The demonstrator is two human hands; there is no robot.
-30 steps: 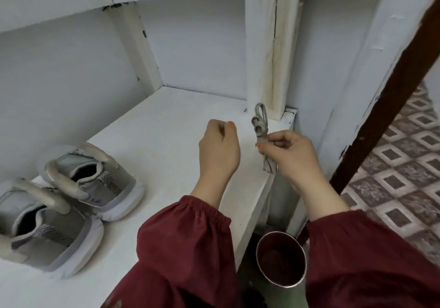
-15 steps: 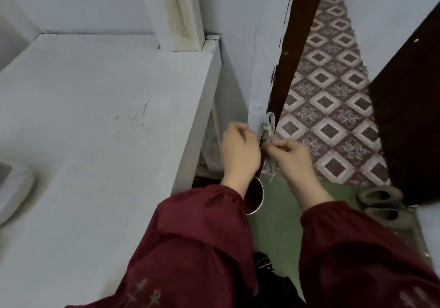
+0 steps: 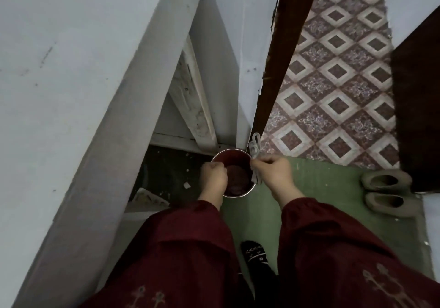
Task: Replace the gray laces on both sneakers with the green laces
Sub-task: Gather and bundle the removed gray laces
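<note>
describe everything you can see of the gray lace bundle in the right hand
The gray laces look like flat, pale woven cord, folded into a small bundle with a few turns wrapped round its middle. Loops stick up above the grip and loose ends hang below it. The right hand pinches the bundle in its fingers, holding it roughly upright by the right rim of the metal bucket. Nothing else seems to touch it.

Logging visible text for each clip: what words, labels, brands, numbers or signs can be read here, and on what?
None: no text can be read in this frame.
On the sock: white marks, a pattern, not letters.
On the right sleeve: a stitched motif, no words.
On the laces in the right hand, the can and the slippers: no label shows.
</note>
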